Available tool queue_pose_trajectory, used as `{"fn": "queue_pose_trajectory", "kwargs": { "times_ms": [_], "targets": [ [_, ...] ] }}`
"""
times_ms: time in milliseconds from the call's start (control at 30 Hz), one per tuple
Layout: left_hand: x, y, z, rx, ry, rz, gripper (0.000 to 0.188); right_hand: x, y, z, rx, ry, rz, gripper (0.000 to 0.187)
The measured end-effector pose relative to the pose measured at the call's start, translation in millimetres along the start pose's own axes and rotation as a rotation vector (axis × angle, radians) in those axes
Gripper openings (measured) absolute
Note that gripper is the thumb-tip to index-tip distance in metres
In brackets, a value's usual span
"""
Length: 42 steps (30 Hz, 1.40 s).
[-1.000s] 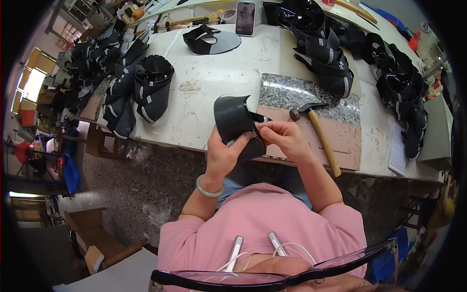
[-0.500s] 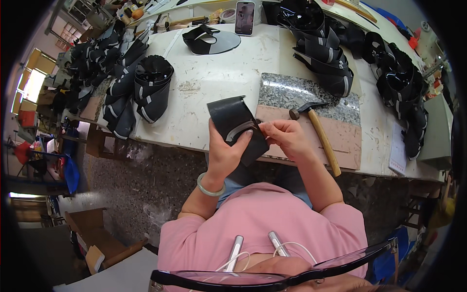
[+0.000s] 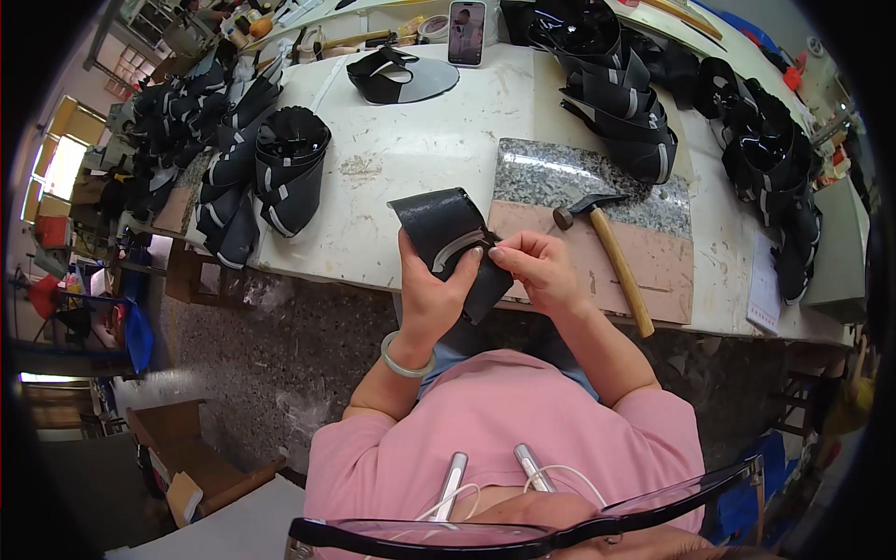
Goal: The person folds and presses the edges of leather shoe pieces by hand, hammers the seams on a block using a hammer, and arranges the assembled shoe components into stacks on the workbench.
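My left hand grips a curved black shoe upper just off the table's front edge, thumb laid across its face. A pale grey strip borders the curved opening beside that thumb. At the piece's right edge, my right hand pinches the black material between thumb and index finger. Exactly what lies between those fingertips is too small to make out. To the right of my right hand, a hammer with a wooden handle rests on a pinkish board.
A speckled stone slab lies behind the board. Stacks of black uppers stand at left and right. Farther back are a single black upper with a grey sheet and an upright phone. A grey box sits far right.
The black upper has tilted and shifted slightly left. My right hand has moved a little left along with it, still pinching at its right edge.
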State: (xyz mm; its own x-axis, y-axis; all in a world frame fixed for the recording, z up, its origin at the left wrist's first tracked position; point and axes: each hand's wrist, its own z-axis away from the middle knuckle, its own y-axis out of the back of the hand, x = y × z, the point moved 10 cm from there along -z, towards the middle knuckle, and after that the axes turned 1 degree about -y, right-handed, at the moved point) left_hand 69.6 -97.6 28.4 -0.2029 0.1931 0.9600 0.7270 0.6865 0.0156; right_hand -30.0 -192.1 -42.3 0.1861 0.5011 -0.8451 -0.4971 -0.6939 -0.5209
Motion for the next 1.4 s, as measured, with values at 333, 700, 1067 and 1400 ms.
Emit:
{"fn": "queue_pose_trajectory", "kwargs": {
  "times_ms": [333,700,1067,1400],
  "targets": [
    [-0.8,6.0,0.3,-0.018,-0.005,-0.084,0.035,-4.7,-10.8,-10.0,0.029,0.101,0.359,0.016],
    [-1.9,90.6,-20.9,0.042,0.033,-0.401,0.027,-110.2,78.2,50.0,0.601,0.685,1.627,0.039],
    [-129.4,-31.6,3.3,-0.515,0.384,-0.144,0.073,-88.6,49.5,58.5,0.396,0.614,1.266,0.034],
    [-130.7,-39.1,0.3,-0.526,0.373,-0.005,0.063,-63.3,-11.1,50.6,0.028,0.615,1.552,0.020]
  ]
}}
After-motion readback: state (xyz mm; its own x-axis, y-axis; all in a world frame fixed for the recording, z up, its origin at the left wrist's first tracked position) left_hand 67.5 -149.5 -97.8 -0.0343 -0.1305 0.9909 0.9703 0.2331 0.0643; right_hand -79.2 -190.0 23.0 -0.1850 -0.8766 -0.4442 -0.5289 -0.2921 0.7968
